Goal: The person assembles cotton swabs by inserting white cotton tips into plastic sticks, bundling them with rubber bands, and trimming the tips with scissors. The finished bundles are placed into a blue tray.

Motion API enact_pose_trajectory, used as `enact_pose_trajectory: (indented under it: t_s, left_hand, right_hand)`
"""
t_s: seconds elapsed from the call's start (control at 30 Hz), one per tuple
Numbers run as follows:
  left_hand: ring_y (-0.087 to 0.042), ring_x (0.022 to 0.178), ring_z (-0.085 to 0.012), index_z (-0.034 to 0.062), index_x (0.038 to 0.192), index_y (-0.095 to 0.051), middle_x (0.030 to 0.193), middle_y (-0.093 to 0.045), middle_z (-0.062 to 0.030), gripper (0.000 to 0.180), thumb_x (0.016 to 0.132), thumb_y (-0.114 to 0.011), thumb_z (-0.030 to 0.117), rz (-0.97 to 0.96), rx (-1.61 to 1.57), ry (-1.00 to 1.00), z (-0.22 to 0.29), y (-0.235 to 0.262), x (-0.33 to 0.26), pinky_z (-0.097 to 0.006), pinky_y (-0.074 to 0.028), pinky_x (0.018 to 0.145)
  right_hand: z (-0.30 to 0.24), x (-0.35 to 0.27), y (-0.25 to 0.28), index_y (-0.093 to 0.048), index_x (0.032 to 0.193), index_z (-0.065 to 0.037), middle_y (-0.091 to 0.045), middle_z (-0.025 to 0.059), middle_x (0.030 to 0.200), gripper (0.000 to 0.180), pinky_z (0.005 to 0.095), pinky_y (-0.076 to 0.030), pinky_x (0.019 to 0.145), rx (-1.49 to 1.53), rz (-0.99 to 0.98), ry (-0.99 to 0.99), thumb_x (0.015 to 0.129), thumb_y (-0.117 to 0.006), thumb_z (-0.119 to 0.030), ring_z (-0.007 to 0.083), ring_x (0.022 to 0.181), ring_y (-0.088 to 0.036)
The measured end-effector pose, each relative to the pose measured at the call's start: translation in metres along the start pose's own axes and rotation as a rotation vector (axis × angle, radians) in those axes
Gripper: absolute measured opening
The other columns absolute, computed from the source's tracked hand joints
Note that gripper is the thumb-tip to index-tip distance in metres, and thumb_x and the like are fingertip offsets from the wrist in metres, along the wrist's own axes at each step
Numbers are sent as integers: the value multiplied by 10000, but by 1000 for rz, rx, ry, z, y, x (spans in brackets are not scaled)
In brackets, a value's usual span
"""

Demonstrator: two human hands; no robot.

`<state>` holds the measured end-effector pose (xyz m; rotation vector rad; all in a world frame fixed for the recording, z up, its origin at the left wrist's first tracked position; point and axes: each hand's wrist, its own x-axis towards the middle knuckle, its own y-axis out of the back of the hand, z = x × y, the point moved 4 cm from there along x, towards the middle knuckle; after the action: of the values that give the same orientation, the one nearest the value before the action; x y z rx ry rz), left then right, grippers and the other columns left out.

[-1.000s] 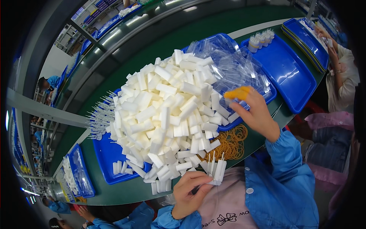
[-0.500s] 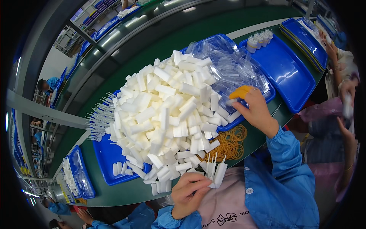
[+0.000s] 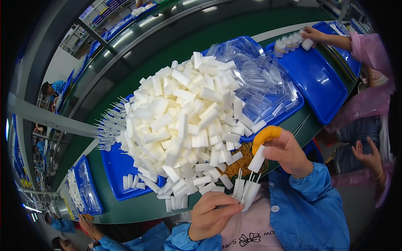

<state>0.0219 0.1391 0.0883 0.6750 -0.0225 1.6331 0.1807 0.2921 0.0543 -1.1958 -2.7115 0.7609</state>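
While your left hand [image 3: 213, 215] is pinched shut around a little bunch of white foam swabs [image 3: 246, 192] on sticks, your right hand [image 3: 284, 151], with an orange finger cot [image 3: 266, 134] on, grips one more foam piece [image 3: 257, 159] just above that bunch. Both sit at the near edge of the green desk [image 3: 138, 209]. Right in front, a blue tray [image 3: 115, 167] is heaped with a huge pile of white foam blocks [image 3: 184, 121]; clear plastic sleeves [image 3: 264, 79] fill its far end. Rubber bands [image 3: 247, 157] lie beside the pile. Another blue tray [image 3: 318, 79] sits further right.
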Motion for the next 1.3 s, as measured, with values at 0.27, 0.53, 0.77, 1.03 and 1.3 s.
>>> enact_pose_trajectory:
  t_s: [0.27,0.53,0.77,1.03,1.3]
  left_hand:
    - [-592,754,-213,72,802,-723,841,-649,-62,289,563,-726,-90,25,59,33,2,-1,2,-294,-469,644]
    - [-593,755,-205,101,824,-735,883,-634,-46,388,489,-702,-93,-46,229,-80,11,-3,-1,-280,-477,620]
    - [-606,812,-211,78,917,-723,949,-589,-92,364,580,-744,-57,102,154,1,6,-4,-11,-284,-503,637]
    - [-635,765,-224,32,963,-677,925,-624,-119,330,649,-772,-16,178,200,158,-4,3,-14,-282,-519,658]
    - [-626,777,-214,9,970,-672,893,-641,-120,308,675,-757,-10,96,30,237,-15,5,-12,-276,-498,660]
  right_hand:
    - [4,-1,-1,-584,1052,-1,-616,57,985,249,257,-450,838,-81,-101,-19,825,-654,-73,113,914,-575]
    - [1,-8,-4,-617,976,-6,-623,43,949,177,242,-442,815,-240,-206,13,825,-681,-72,101,887,-563]
    - [9,-18,-25,-607,967,-18,-604,39,964,168,258,-427,846,-151,-267,18,813,-674,-19,108,917,-548]
    - [26,-26,-32,-588,988,-24,-590,39,996,192,264,-412,875,-28,-189,0,815,-672,-17,110,956,-536]
    - [16,-12,-17,-638,935,-24,-614,47,914,160,268,-431,808,-393,-310,44,823,-693,-123,133,877,-568]
